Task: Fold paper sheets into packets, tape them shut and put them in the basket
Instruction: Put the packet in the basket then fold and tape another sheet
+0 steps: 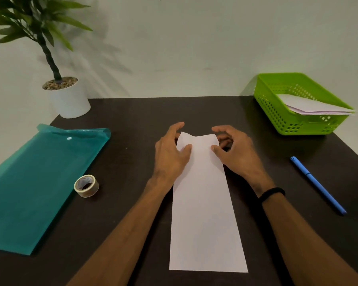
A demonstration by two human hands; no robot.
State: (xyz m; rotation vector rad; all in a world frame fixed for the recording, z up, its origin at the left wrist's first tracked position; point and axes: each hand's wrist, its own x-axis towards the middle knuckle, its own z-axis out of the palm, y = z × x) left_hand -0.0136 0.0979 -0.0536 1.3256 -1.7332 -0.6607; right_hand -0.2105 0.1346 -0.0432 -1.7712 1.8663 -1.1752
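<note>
A long white paper strip (205,203), a sheet folded lengthwise, lies in the middle of the dark table (132,203). My left hand (172,153) pinches its far left corner, thumb on top of the paper. My right hand (234,151) pinches the far right corner the same way. The strip's far edge is lifted slightly between the two hands. A green plastic basket (277,112) stands at the back right with folded white packets (314,107) inside. A roll of tape (86,185) lies left of the strip.
A teal plastic folder (35,182) covers the left side of the table. A blue pen (318,184) lies to the right of the strip. A potted plant in a white pot (68,100) stands at the back left by the wall.
</note>
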